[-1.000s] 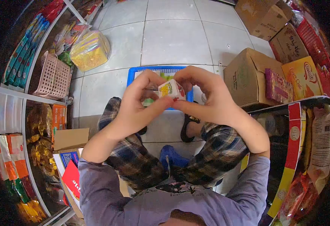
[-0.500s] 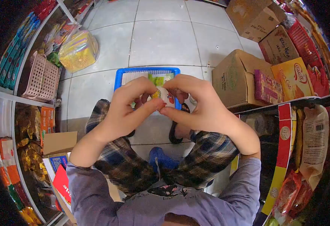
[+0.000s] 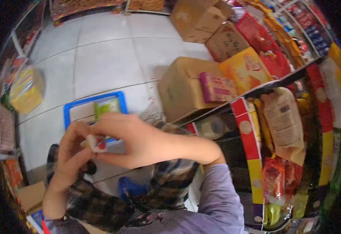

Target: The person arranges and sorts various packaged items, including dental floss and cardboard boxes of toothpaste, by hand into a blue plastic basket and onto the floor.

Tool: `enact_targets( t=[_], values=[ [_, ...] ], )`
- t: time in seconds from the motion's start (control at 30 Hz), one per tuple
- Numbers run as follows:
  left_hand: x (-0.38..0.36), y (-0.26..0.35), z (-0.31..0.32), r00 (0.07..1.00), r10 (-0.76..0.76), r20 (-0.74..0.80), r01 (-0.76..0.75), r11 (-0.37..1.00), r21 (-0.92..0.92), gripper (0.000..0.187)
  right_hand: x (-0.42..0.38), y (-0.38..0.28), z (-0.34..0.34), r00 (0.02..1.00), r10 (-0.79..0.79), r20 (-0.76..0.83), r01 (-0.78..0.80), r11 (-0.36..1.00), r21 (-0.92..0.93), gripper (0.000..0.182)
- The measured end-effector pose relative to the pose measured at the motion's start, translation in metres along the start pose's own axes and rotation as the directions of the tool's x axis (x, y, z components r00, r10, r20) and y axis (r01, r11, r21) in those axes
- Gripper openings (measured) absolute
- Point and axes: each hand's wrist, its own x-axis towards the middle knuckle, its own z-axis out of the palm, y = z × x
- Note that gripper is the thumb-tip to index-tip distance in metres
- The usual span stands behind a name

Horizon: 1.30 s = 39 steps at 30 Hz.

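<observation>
A small white packet (image 3: pixel 97 143) with a red print is pinched between both hands. My left hand (image 3: pixel 71 150) has its fingers curled round the packet's left side. On the other side, my right hand (image 3: pixel 129 138) grips it between thumb and fingers. Both hands are above the near part of a blue-rimmed basket (image 3: pixel 66 113), hiding some of it. Inside the basket, a green packet (image 3: pixel 108 107) shows beyond the hands. The packet's details are blurred.
A large cardboard box (image 3: pixel 182 89), a purple box (image 3: pixel 217 87) and a yellow box (image 3: pixel 245 70) stand on the right. Shelves with bagged goods (image 3: pixel 283 121) run down the right side. A yellow wrapped pack (image 3: pixel 27 89) lies on the left floor.
The view has swung to the right, so the basket, hands and floor items appear further left and more of the right shelves shows. Both hands still hold the white packet.
</observation>
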Motion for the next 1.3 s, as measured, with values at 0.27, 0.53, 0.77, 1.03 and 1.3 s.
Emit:
enact_targets(
  t=[0.27,0.53,0.77,1.03,1.3],
  values=[
    [0.002,0.009,-0.003,0.971,0.209,-0.114,-0.129,0.864,0.487,0.013,0.002,0.011,0.0,0.999,-0.042,-0.032,0.035,0.98,-0.198,0.028],
    [-0.003,0.005,0.005,0.933,0.336,-0.127,-0.158,0.701,0.695,0.013,-0.002,0.011,0.004,1.0,-0.013,0.026,0.021,0.941,-0.337,0.033],
    [-0.005,0.006,0.007,0.978,0.155,-0.141,-0.027,0.761,0.648,0.016,-0.003,0.009,0.003,0.995,0.008,0.097,0.028,0.929,-0.368,0.033],
    [-0.021,0.002,0.005,0.952,0.228,0.204,-0.297,0.516,0.803,0.023,-0.024,-0.009,0.004,0.974,0.052,0.221,0.03,0.936,-0.351,0.028],
    [-0.01,0.004,-0.01,0.896,0.095,0.434,-0.37,0.703,0.608,0.011,-0.02,0.002,0.009,0.923,-0.088,0.376,0.154,0.977,-0.15,0.024]
  ],
)
